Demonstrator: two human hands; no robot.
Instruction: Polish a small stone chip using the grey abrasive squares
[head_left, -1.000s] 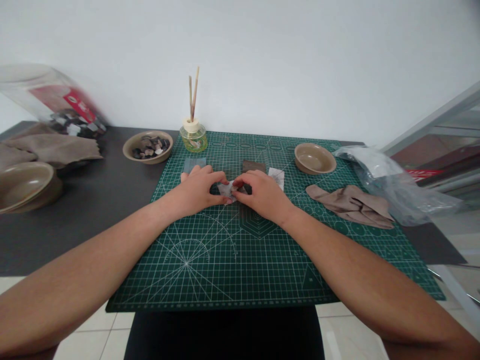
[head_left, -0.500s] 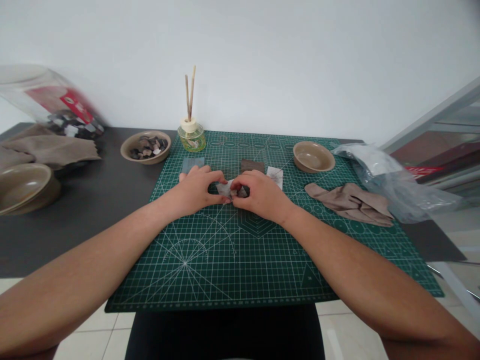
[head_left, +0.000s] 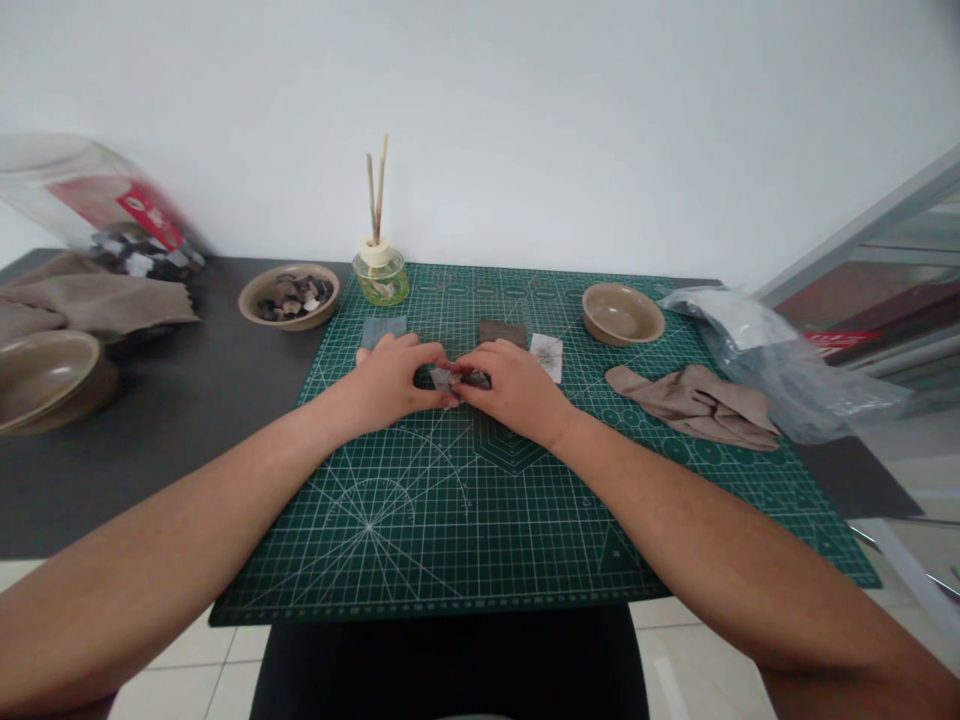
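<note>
A small grey square piece (head_left: 441, 379) lies on the green cutting mat, between my two hands. My left hand (head_left: 390, 375) curves around it, thumb and index finger at its edges. From the other side my right hand (head_left: 517, 390) pinches with thumb and index fingertips over the piece; whatever is in that pinch is too small to make out. Just behind the hands are a blue-grey square (head_left: 384, 328), a dark brown square (head_left: 502, 331) and a white square with dark veins (head_left: 547, 356).
A bowl of small dark and light chips (head_left: 292, 296) stands left, beside a reed diffuser (head_left: 380, 272). On the right are a bowl (head_left: 622, 314), a brown cloth (head_left: 697, 405) and a clear plastic bag (head_left: 795, 365). Another bowl (head_left: 52, 375) and a clear jar (head_left: 112, 200) stand far left.
My right hand has shifted slightly left, its fingertips now closer to my left hand and over more of the grey piece. My left hand stays in place.
</note>
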